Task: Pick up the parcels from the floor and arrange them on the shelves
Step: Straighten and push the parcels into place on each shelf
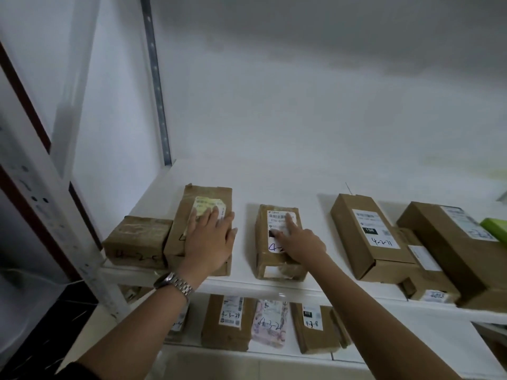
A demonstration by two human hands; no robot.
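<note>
1. Head view: both arms reach up from the bottom of the frame to a white shelf (288, 182) that runs across the middle.
2. The left hand (210, 241), left of centre, lies flat with its fingers straight and spread on top of a taped brown parcel (211, 193). It presses on the parcel and grips nothing. A metal wristwatch (172, 282) sits on that wrist.
3. The right hand (300, 242), at centre, has its index finger straight on the white label of a narrow brown parcel (264, 253). The other fingers look folded in, and it holds nothing.
4. These two parcels lie on the shelf near each other with a gap of bare shelf between them.
5. A small squat parcel (137, 239) sits at the shelf's left end, touching the taped brown parcel.
6. To the right stands a carton marked 4-2-71 (367, 234). Beyond it a low box (428, 281) lies against a large carton (450, 242). A green object (495, 227) shows at the right edge.
7. On the lower shelf (406, 333), in the lower centre of the frame, lie a parcel marked 4-3-24 (227, 322), a pink patterned bag (270, 325) and a box marked 4-3-8 (315, 327), side by side.
8. A perforated grey upright (156, 78) rises in the upper left.
</note>
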